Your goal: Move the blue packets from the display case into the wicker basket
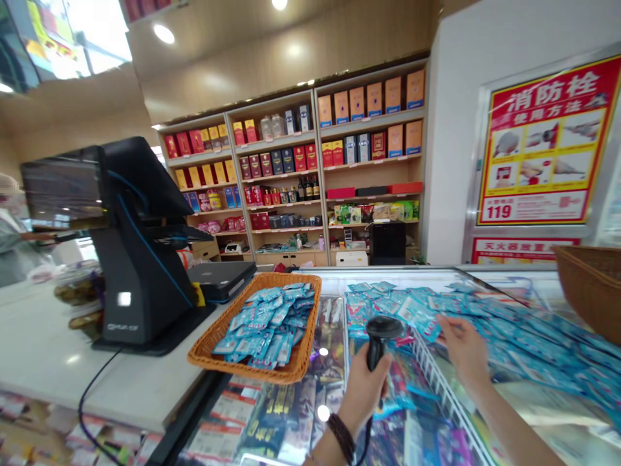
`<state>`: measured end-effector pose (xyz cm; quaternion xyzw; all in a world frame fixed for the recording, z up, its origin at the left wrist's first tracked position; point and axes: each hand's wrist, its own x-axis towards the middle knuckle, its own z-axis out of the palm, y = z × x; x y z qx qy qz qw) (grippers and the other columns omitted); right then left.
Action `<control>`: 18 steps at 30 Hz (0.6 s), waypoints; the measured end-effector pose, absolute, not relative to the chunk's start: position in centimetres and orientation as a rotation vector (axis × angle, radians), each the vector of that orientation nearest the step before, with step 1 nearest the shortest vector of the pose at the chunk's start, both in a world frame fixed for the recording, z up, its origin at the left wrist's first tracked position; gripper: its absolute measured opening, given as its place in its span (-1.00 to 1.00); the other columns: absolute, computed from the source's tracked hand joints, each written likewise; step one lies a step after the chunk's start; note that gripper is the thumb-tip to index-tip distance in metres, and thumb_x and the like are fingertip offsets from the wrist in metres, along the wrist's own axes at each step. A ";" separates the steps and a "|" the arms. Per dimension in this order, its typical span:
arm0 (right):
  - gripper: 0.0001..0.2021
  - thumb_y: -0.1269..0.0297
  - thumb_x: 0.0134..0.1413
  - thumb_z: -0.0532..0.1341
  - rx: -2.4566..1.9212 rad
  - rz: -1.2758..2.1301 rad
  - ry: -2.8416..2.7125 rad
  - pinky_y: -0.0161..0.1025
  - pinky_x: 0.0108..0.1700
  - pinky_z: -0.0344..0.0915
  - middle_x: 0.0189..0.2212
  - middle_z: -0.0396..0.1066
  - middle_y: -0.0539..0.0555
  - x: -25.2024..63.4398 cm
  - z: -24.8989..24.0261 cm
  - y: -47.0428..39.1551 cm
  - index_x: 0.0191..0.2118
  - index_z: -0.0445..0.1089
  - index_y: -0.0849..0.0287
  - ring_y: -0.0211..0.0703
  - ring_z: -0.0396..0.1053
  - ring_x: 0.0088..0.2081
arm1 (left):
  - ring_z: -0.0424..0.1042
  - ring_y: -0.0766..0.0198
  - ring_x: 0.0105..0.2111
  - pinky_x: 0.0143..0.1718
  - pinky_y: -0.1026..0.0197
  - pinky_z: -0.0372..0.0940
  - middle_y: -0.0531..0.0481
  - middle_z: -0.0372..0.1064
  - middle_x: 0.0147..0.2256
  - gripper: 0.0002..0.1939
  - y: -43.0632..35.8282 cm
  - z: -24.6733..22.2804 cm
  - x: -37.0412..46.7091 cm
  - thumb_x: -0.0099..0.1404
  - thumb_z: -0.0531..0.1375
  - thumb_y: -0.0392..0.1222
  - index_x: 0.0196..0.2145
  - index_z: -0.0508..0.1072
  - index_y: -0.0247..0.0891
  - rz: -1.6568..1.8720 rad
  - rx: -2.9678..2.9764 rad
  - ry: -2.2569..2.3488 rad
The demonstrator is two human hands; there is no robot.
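Note:
My left hand, with a dark braided bracelet at the wrist, is wrapped round the handle of a black barcode scanner. The scanner's head is raised above the glass counter. To the right, the thumb and fingers of my right hand pinch the edge of a small blue packet. Many similar blue packets lie spread over the glass on the right, overlapping one another. Left of the scanner, an orange-brown wicker basket holds a heap of the same kind of packets.
A black checkout terminal stands on the white counter at left, with a dark flat box beside it. A brown woven basket sits at the right edge. Behind are shelves of boxes. A person is partly visible at far left.

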<state>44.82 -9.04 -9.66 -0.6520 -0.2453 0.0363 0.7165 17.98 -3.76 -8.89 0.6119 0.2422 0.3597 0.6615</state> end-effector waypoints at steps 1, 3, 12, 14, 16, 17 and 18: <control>-0.26 -0.71 -0.07 0.51 -1.424 0.102 -0.531 0.17 -0.23 0.79 -0.47 0.71 0.11 44.8 -9.7 -9.0 -0.18 0.49 -0.13 0.31 0.78 -0.35 | 0.24 0.32 -0.65 -0.57 0.23 0.11 0.26 0.28 -0.57 -0.22 -3.8 -8.8 18.0 0.25 0.63 0.65 -0.19 0.48 -0.06 0.810 1.382 0.541; -0.21 -0.75 -0.15 0.53 -1.411 0.153 -0.506 0.19 -0.20 0.80 -0.47 0.70 0.10 44.6 -9.8 -8.8 -0.19 0.45 -0.16 0.33 0.79 -0.34 | 0.24 0.33 -0.66 -0.58 0.23 0.11 0.25 0.29 -0.57 -0.20 -3.9 -8.7 17.9 0.23 0.62 0.68 -0.20 0.47 -0.06 0.805 1.377 0.519; -0.11 -0.86 -0.32 0.51 -1.376 0.195 -0.529 0.18 -0.20 0.81 -0.48 0.72 0.09 43.3 -9.5 -8.5 -0.22 0.42 -0.16 0.34 0.81 -0.34 | 0.23 0.37 -0.67 -0.60 0.24 0.08 0.26 0.30 -0.54 -0.08 -4.3 -7.8 17.7 0.10 0.62 0.76 -0.12 0.53 -0.12 0.814 1.320 0.481; -0.11 -0.85 -0.32 0.52 -1.362 0.193 -0.517 0.21 -0.17 0.82 -0.49 0.72 0.10 43.2 -9.5 -8.6 -0.22 0.42 -0.16 0.36 0.82 -0.33 | 0.22 0.37 -0.66 -0.59 0.24 0.08 0.26 0.30 -0.53 -0.08 -4.4 -7.7 17.7 0.11 0.62 0.74 -0.10 0.54 -0.13 0.807 1.320 0.479; -0.12 -0.84 -0.32 0.53 -1.363 0.190 -0.506 0.24 -0.15 0.83 -0.48 0.71 0.13 43.1 -9.4 -8.6 -0.23 0.42 -0.16 0.41 0.83 -0.30 | 0.23 0.37 -0.66 -0.58 0.24 0.09 0.26 0.30 -0.53 -0.09 -4.4 -7.7 17.6 0.13 0.62 0.72 -0.08 0.55 -0.14 0.803 1.323 0.478; -0.13 -0.82 -0.31 0.53 -1.365 0.190 -0.504 0.25 -0.14 0.84 -0.48 0.71 0.14 43.1 -9.4 -8.6 -0.23 0.42 -0.16 0.43 0.83 -0.29 | 0.23 0.37 -0.66 -0.58 0.24 0.09 0.26 0.30 -0.53 -0.10 -4.5 -7.7 17.6 0.13 0.61 0.72 -0.08 0.55 -0.14 0.802 1.321 0.480; -0.14 -0.81 -0.31 0.54 -1.367 0.192 -0.504 0.26 -0.13 0.84 -0.47 0.71 0.15 43.0 -9.4 -8.6 -0.23 0.42 -0.17 0.44 0.83 -0.28 | 0.23 0.37 -0.66 -0.58 0.24 0.09 0.26 0.30 -0.53 -0.10 -4.5 -7.7 17.6 0.12 0.61 0.72 -0.08 0.55 -0.14 0.804 1.319 0.486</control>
